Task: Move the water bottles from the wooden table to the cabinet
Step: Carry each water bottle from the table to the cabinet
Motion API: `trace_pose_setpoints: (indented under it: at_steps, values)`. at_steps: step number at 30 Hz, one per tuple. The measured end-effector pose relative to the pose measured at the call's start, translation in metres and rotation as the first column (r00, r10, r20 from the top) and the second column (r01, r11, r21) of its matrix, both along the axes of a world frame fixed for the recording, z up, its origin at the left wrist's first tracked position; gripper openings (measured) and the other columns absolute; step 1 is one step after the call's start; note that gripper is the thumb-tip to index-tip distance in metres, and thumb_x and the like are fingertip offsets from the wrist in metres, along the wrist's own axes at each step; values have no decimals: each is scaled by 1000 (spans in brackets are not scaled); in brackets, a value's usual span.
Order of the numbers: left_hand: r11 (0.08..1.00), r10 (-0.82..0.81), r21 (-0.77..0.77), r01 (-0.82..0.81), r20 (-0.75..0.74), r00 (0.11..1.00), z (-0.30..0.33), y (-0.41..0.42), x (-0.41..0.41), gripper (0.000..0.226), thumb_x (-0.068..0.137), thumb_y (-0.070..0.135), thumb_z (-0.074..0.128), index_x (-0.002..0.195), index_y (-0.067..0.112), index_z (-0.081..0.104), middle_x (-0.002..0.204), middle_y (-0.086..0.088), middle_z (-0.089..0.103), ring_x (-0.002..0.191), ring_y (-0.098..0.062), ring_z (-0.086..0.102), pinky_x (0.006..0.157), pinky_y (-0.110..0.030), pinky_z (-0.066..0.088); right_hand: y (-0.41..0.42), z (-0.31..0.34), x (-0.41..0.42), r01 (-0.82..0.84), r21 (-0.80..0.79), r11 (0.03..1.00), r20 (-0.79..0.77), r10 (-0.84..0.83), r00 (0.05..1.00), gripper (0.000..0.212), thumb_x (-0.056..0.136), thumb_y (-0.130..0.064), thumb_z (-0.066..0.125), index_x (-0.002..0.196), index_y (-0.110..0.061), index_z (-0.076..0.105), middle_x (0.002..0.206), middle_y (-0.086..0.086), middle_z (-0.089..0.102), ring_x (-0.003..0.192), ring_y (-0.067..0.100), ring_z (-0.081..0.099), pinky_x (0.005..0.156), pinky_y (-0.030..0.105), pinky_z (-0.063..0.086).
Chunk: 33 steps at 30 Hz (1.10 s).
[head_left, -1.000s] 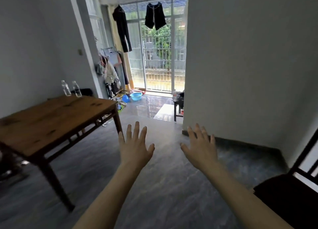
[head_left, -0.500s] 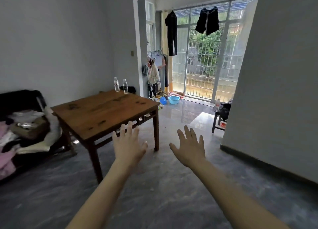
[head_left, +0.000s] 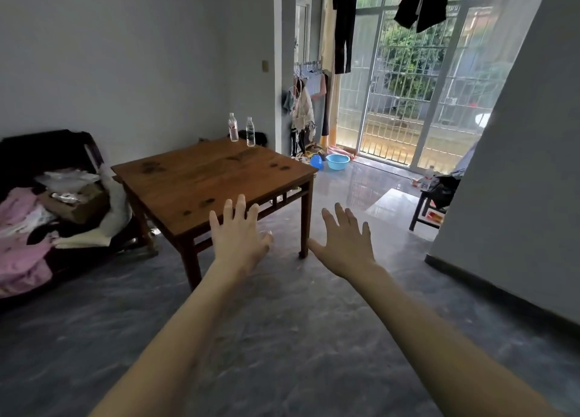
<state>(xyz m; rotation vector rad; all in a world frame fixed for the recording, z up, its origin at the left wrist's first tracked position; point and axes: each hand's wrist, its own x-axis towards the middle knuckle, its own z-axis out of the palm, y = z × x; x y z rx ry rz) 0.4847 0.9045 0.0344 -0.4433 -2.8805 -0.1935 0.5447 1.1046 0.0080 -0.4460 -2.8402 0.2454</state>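
1. A grey-walled room with a dark marbled floor (head_left: 282, 322) opens at the far right onto a barred glass balcony door (head_left: 408, 87), with dark clothes hanging above it.
2. Far to the left of both hands, a dark sofa (head_left: 47, 153) is piled with pink and white cloth and a cardboard box.
3. A square brown wooden table (head_left: 201, 175) stands just ahead of the left hand.
4. Two clear plastic water bottles (head_left: 233, 128) stand upright side by side at the table's far corner, well beyond both hands.
5. The left hand (head_left: 237, 241) is stretched forward, fingers spread and straight, holding nothing, in front of the table's near edge.
6. The right hand (head_left: 345, 244) is beside it, also spread wide and empty, over the floor.
7. Beyond the right hand, a light blue plastic basin (head_left: 338, 161) sits on the floor near the door.
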Motion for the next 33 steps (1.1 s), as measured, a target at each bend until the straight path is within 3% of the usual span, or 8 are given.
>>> trace_pose_setpoints:
  at_steps: [7, 18, 33]
  values:
    - [999, -43, -12, 44, 20, 999, -11, 54, -56, 73, 98, 56, 49, 160, 25, 26, 172, -6, 7, 159, -31, 5, 124, -59, 6, 50, -5, -46, 22, -21, 1000, 15, -22, 1000, 84, 83, -66, 43, 154, -30, 17, 166, 2, 6, 152, 27, 5, 117, 58, 8]
    - [987, -155, -50, 155, 1, 988, 9, 226, -163, 73, 98, 57, 48, 160, 29, 22, 173, -5, 5, 159, -29, 3, 124, -58, 6, 201, 14, -137, 70, -50, 996, 6, -70, 998, 78, 91, -62, 42, 155, -28, 15, 166, 1, 1, 152, 24, 1, 119, 56, 4]
    - [966, -255, 33, 255, -17, 967, 7, 400, -307, 72, 97, 56, 51, 158, 28, 25, 173, -3, 6, 158, -29, 9, 124, -57, 12, 355, 36, -268, 139, -49, 989, -31, -141, 990, 79, 90, -59, 51, 155, -28, 19, 166, 2, 3, 152, 23, 2, 120, 55, 5]
